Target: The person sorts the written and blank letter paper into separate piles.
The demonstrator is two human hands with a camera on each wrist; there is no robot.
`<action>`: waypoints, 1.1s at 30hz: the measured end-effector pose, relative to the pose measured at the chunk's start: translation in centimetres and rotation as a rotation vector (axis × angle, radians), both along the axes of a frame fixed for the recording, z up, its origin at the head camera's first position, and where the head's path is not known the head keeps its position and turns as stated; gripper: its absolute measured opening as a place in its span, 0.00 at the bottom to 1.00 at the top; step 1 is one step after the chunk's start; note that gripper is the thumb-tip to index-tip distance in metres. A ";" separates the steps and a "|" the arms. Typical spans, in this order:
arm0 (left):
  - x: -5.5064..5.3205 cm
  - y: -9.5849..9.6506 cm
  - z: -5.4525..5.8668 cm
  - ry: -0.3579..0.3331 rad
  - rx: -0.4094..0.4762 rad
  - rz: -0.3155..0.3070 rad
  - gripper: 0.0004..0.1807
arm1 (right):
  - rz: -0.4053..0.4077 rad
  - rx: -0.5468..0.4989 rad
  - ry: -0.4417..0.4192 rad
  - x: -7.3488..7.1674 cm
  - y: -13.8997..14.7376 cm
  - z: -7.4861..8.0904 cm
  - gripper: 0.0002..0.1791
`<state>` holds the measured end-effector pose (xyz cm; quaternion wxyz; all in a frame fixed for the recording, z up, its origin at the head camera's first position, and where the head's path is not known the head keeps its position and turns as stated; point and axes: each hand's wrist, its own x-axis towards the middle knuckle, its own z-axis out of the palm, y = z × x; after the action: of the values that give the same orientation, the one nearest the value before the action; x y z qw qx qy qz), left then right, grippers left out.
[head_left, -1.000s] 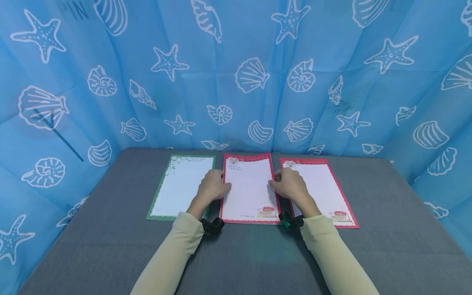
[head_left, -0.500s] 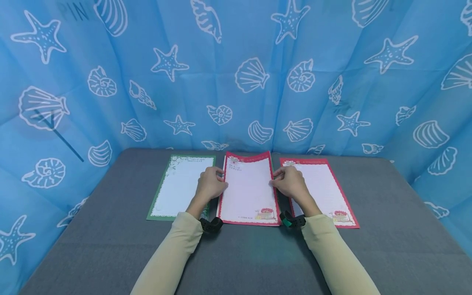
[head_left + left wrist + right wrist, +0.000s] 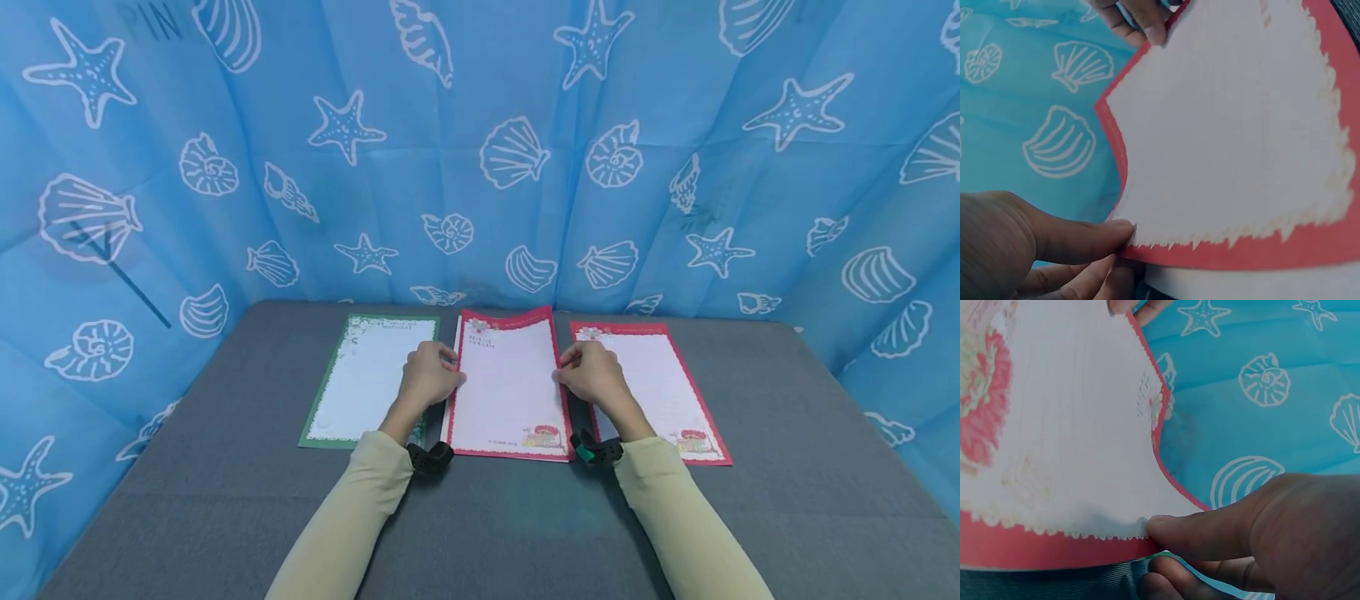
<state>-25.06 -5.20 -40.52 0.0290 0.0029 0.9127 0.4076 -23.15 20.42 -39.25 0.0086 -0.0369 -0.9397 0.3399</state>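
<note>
A red-bordered sheet of letter paper with a small printed picture at its lower right is between my hands in the head view. My left hand pinches its left edge, thumb on top and fingers below. On the opposite edge, my right hand pinches the sheet likewise, its thumb over the red border. The sheet's far edge dips in the middle and its corners rise. A white paper edge shows beneath it along the left side.
To the left lies a green-bordered sheet, partly under my left forearm. A second red-bordered sheet lies to the right, partly covered by my right hand and wrist. The grey table ends at a blue shell-print curtain.
The middle sheet's far edge has risen slightly and bowed more. A white edge now shows along its left side. My hands have shifted only a little; the side sheets stay put.
</note>
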 end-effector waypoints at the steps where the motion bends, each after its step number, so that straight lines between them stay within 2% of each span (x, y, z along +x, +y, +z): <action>1: 0.0 0.0 0.0 -0.004 0.008 -0.001 0.13 | 0.004 -0.006 -0.002 0.0 0.1 0.1 0.09; 5: -0.2 -0.3 0.3 -0.032 0.058 -0.005 0.15 | 0.019 -0.050 -0.011 0.1 0.4 0.4 0.10; 8: -0.3 -0.6 0.6 -0.039 0.109 -0.024 0.18 | 0.042 -0.127 -0.017 0.0 0.7 0.6 0.10; 16: -0.5 -2.5 1.7 -0.036 0.338 -0.128 0.14 | 0.136 -0.334 0.022 0.3 1.3 2.1 0.12; 22: -0.4 -3.6 3.1 -0.032 0.393 -0.168 0.11 | 0.181 -0.416 0.065 0.5 1.5 2.9 0.13; 33: 0.1 -5.5 5.1 -0.017 0.432 -0.176 0.17 | 0.235 -0.535 0.117 1.3 0.1 4.2 0.14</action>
<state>-24.94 -10.74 -35.39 0.0709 0.0853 0.8001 0.5895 -21.88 20.57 -35.09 0.0132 0.0906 -0.8124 0.5758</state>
